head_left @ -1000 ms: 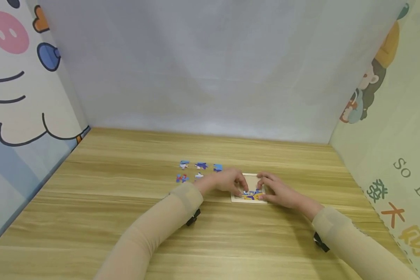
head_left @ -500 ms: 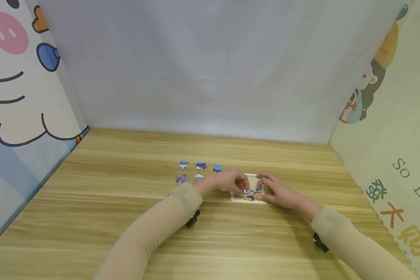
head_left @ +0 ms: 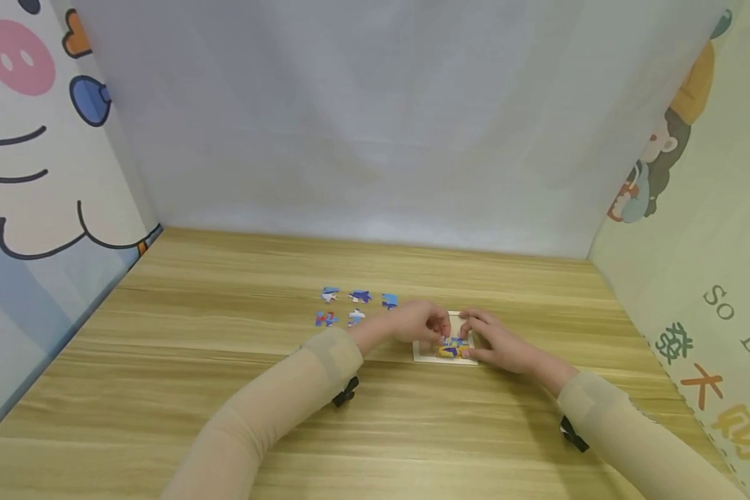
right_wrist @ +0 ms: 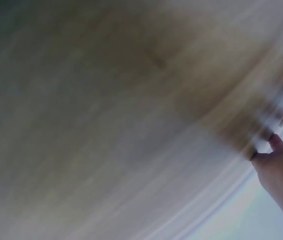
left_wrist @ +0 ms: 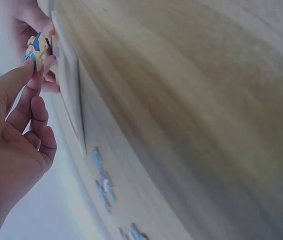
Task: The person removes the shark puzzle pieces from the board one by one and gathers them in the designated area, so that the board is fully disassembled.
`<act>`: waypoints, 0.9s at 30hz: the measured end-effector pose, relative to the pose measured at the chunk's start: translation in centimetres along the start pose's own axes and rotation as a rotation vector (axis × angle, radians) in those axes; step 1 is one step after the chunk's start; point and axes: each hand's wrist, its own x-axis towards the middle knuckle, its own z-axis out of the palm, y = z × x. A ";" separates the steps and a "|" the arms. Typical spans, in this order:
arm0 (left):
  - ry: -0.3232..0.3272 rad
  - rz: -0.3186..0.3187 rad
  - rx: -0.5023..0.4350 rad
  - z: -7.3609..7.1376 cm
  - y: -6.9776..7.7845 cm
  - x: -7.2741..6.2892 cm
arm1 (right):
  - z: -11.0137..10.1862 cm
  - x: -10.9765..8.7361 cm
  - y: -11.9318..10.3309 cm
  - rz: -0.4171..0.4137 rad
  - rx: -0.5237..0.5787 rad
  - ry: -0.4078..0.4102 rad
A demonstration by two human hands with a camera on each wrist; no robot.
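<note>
A small pale frame tray (head_left: 434,360) lies on the wooden table, partly covered by both hands. Over its near part sit joined yellow and blue jigsaw puzzle pieces (head_left: 453,350). My left hand (head_left: 417,321) pinches their left side between thumb and index finger; in the left wrist view the puzzle pieces (left_wrist: 37,49) appear tilted up off the tray, the other fingers curled loosely below. From the right, my right hand (head_left: 501,345) holds the other side, its thumb at the near corner and fingers along the tray's far right edge. The right wrist view is blurred and hides the pieces.
Left of the tray lie several loose puzzle pieces in two rows: a blue-and-white one (head_left: 329,294), a dark blue one (head_left: 360,296), a light blue one (head_left: 389,301), a red-and-blue one (head_left: 326,319) and a white-and-blue one (head_left: 355,317). A pale curtain (head_left: 375,139) hangs behind the table.
My left hand has shifted slightly right, and the joined puzzle pieces have moved a little right with it. My right hand stays almost in place.
</note>
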 end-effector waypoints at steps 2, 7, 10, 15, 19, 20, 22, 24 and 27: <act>0.004 0.000 0.000 -0.4 0.4 -0.3 | 0.0 0.0 0.0 0.000 0.001 0.002; 0.023 0.013 0.006 -1.5 0.9 -1.0 | 0.0 0.0 0.0 0.004 -0.006 -0.001; 0.035 0.027 0.011 -2.1 0.7 -1.5 | 0.0 0.0 0.0 0.010 -0.009 -0.003; 0.041 0.031 0.023 -3.3 0.2 -2.7 | 0.1 0.2 -0.1 0.003 -0.015 0.005; 0.046 0.023 0.024 -4.4 0.2 -4.1 | 0.1 0.2 -0.1 0.002 -0.008 0.009; 0.044 0.020 0.020 -4.7 0.2 -4.5 | 0.1 0.1 -0.1 0.002 -0.009 0.008; 0.043 0.019 0.015 -5.1 0.1 -5.1 | 0.1 0.1 -0.1 0.001 -0.009 0.005; 0.045 0.024 0.009 -5.5 -0.2 -5.7 | 0.1 0.1 0.0 -0.008 -0.012 0.007; 0.051 0.026 0.016 -5.8 -0.5 -6.5 | 0.2 0.1 -0.1 -0.022 -0.011 0.015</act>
